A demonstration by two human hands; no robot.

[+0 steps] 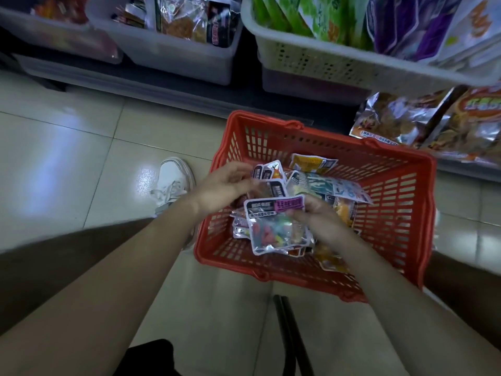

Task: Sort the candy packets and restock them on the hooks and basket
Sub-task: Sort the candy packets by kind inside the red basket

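Note:
A red plastic shopping basket (401,202) stands on the tiled floor and holds several candy packets. My right hand (317,215) pinches a clear packet with a purple label and coloured candies (273,226) above the basket's near left part. My left hand (227,183) grips a bunch of dark-labelled packets (268,177) at their left edges, just above the basket's left rim. Loose in the basket lie a yellow packet (311,162), a teal and white packet (333,185) and orange ones (344,210).
Grey shelf baskets (173,52) with snack bags line the low shelf ahead; a white perforated basket (311,61) with green and purple bags juts out at upper right. Foil snack bags (406,123) hang right of the red basket. My white shoe (173,180) stands left of it.

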